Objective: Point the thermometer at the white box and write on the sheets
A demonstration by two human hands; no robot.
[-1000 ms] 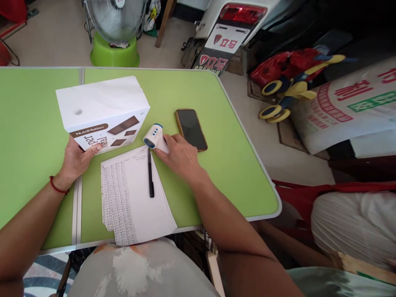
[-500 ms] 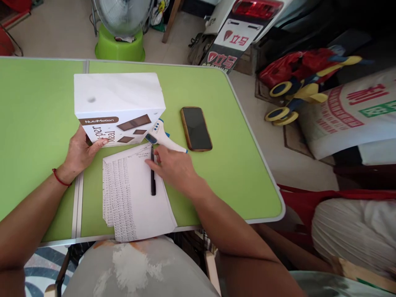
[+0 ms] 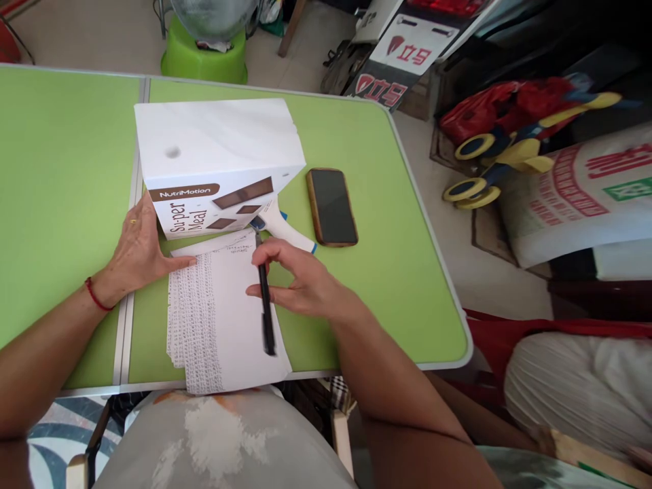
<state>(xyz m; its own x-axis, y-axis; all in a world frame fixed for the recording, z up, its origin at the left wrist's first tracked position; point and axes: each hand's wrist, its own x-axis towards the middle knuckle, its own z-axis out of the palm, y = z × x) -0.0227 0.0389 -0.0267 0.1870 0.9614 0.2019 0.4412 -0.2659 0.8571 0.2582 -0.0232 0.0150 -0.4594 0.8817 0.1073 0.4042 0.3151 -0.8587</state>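
Note:
My left hand (image 3: 135, 251) lies flat with its fingers stretched along the left side of a white NutriMotion box (image 3: 219, 136). Its thumb is spread apart over the edge of a stack of handwritten paper sheets (image 3: 204, 319). A black pen (image 3: 265, 305) is held at its upper part by the fingers of my right hand (image 3: 293, 275), above the sheets, with its lower end blurred. Just beyond that hand, a white and blue handheld device (image 3: 288, 227) sits partly hidden behind the box. To its right rests a smartphone (image 3: 332, 207) in a brown case.
The green folding table (image 3: 397, 292) has a metal rim and a seam on its left. Past its far edge stand a green stool (image 3: 204, 61) with a fan and a vehicle's rear end (image 3: 407, 51). Another person's pale clothing (image 3: 575, 387) shows at the lower right.
My right hand has taken hold of the pen and shifted it slightly toward me. My left thumb has come off the box front onto the paper. The view has shifted slightly.

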